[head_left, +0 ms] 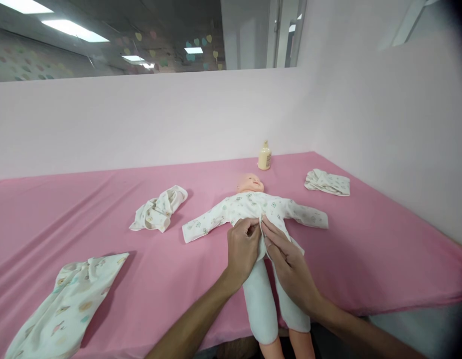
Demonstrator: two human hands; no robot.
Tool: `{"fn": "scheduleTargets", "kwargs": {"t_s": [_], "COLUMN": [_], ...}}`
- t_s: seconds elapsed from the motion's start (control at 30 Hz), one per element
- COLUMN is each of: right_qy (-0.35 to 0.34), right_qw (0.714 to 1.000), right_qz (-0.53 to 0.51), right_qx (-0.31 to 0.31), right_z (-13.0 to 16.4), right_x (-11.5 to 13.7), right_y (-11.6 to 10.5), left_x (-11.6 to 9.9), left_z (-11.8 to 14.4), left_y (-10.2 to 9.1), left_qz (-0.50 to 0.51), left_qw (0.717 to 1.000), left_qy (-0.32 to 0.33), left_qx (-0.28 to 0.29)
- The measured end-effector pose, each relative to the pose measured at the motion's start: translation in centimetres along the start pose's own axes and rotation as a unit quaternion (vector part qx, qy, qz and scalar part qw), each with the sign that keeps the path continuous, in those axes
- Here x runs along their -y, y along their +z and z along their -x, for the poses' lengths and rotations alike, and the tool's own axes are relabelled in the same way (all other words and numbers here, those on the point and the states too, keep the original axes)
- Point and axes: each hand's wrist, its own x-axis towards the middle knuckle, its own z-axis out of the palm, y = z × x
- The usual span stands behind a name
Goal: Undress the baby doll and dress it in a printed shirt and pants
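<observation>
A baby doll (pixel 252 183) lies on its back on the pink-covered table, its head toward the wall. It wears a white printed long-sleeved baby top (pixel 212 218) with both sleeves spread out, and plain white pants (pixel 259 299). My left hand (pixel 244 249) pinches the top's front edge at the doll's belly. From the other side, my right hand (pixel 285 259) has its fingers pressed together on the same front edge, close to the left fingertips. Whatever fastening may be between the fingertips is hidden.
A crumpled printed baby garment (pixel 159 209) lies left of the doll, and a printed white cloth garment (pixel 70 304) at the near left. A folded white garment (pixel 327 182) rests at the right. A cream pump bottle (pixel 264 156) stands behind the doll. The pink tablecloth (pixel 384 249) meets white walls.
</observation>
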Motion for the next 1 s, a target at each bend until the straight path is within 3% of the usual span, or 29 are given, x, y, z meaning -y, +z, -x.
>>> {"fn": "scheduleTargets", "kwargs": {"t_s": [0.13,0.53,1.0], "right_qy": [0.005,0.004,-0.008], "right_qw": [1.000,1.000,1.000], "right_qz": [-0.004,-0.014,0.008], "right_qx": [0.012,-0.010,-0.006], "right_z": [-0.13,-0.30,-0.31], "right_x": [0.04,0.13,0.00], "right_y": [0.16,-0.21,-0.47], "left_x": [-0.58,-0.60,-0.42], "left_z": [0.04,-0.37,-0.61], "left_y": [-0.43,-0.89,-0.83], "left_qz": [0.076,0.153,0.186], "left_qw": [0.994,0.977,0.973], "left_qy": [-0.060,-0.131,-0.120], "left_qx": [0.044,0.074,0.072]}}
